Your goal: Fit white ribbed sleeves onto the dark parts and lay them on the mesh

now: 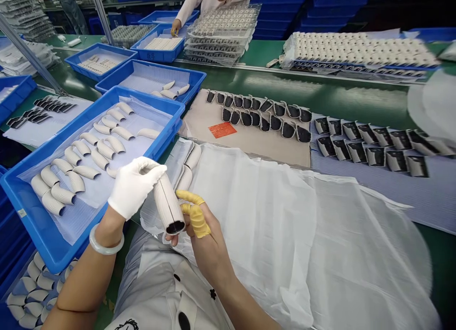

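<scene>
A curved, ribbed cream-coloured tube (166, 199) with a lengthwise seam and a dark open end is between my two hands. My left hand (132, 187), in a white glove, grips its upper end. My right hand (204, 228), with yellow finger covers, closes on the lower end from the right; some fingertips are hidden behind the tube. Behind it, two similar ribbed pieces (185, 178) lie in a clear plastic tray (153, 221). To the left, a lined blue tray (135, 95) carries several more such tubes (103, 149).
White sheets (249, 225) cover the bench at right. Behind are rows of dark-lined shells (265, 118) on brown board (199, 114), a red card (223, 129) and more shells (377, 156). Across the bench, a person's hand (175, 27) is near stacked clear trays (217, 40).
</scene>
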`<state>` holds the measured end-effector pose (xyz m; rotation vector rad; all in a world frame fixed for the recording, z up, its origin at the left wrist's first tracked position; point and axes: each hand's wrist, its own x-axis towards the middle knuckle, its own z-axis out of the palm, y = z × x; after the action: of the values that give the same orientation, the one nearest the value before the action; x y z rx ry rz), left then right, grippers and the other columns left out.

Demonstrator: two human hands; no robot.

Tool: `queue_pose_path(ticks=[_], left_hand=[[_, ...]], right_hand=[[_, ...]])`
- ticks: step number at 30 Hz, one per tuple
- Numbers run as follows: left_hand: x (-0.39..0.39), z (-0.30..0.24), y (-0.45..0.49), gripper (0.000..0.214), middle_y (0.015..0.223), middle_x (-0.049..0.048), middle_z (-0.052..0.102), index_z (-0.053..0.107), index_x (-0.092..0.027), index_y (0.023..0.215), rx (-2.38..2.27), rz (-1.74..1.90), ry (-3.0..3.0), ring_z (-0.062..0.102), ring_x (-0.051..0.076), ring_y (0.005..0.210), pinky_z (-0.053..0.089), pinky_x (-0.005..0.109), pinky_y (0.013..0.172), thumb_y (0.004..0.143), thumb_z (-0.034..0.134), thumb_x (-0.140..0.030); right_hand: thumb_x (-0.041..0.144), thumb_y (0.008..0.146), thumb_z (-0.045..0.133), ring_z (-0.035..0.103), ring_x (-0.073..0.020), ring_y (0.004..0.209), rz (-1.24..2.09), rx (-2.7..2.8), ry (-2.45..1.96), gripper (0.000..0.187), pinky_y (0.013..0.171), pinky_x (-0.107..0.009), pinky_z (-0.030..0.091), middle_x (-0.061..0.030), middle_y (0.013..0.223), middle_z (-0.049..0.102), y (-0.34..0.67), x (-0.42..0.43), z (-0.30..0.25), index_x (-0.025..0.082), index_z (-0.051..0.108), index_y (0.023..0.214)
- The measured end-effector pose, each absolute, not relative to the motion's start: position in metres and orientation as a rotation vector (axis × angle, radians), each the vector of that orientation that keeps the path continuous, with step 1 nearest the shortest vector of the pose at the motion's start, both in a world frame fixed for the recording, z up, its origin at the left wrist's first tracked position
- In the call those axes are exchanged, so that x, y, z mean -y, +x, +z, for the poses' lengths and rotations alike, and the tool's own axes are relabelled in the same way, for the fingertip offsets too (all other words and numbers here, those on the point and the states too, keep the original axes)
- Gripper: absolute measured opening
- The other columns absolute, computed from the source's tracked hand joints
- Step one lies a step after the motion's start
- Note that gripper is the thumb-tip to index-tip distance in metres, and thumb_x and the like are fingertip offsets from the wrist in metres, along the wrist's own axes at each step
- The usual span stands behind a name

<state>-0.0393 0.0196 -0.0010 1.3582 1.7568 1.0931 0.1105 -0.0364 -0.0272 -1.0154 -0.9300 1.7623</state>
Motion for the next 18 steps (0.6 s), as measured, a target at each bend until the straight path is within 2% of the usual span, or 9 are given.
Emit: queue_pose_path(ticks=[2, 5, 11, 18], left_hand=[[-0.024, -0.01, -0.038, 0.029, 0.049, -0.0055, 0.05, 0.058, -0.016, 0.065, -1.695, 1.035, 1.18, 0.042, 0.007, 0.042, 0.035, 0.02, 0.042, 0.07, 0.069, -0.043], [-0.028, -0.02, -0.036, 0.035, 0.04, -0.0082, 0.043, 0.054, -0.017, 0.063, -1.618, 0.97, 0.987, 0.033, 0.004, 0.033, 0.025, 0.017, 0.034, 0.067, 0.07, -0.046], [-0.029, -0.025, -0.032, 0.038, 0.035, -0.0077, 0.042, 0.054, -0.016, 0.063, -1.608, 0.932, 0.909, 0.034, 0.004, 0.031, 0.023, 0.015, 0.032, 0.063, 0.073, -0.048], [-0.03, -0.032, -0.033, 0.03, 0.034, -0.0077, 0.041, 0.053, -0.017, 0.061, -1.647, 0.949, 0.948, 0.033, 0.005, 0.029, 0.023, 0.016, 0.032, 0.068, 0.069, -0.041]], right_hand=[[0.059, 0.089, 0.042, 0.059, -0.0146, 0.047, 1.704, 0.892, -0.969, 0.041, 0.046, -0.028, 0.048, 0.0026, 0.059, 0.061, 0.112, 0.039, -0.026, 0.021, 0.049, 0.103], [0.054, 0.09, 0.046, 0.061, -0.0139, 0.047, 1.649, 0.889, -0.937, 0.033, 0.043, -0.025, 0.048, 0.003, 0.061, 0.062, 0.114, 0.04, -0.024, 0.022, 0.048, 0.092], [0.053, 0.089, 0.048, 0.059, -0.0117, 0.046, 1.61, 0.925, -1.017, 0.032, 0.042, -0.022, 0.047, 0.0039, 0.059, 0.06, 0.116, 0.037, -0.021, 0.021, 0.047, 0.082], [0.047, 0.089, 0.051, 0.054, -0.0097, 0.042, 1.637, 0.968, -1.133, 0.029, 0.046, -0.023, 0.048, 0.0058, 0.052, 0.058, 0.119, 0.034, -0.02, 0.021, 0.045, 0.077]])
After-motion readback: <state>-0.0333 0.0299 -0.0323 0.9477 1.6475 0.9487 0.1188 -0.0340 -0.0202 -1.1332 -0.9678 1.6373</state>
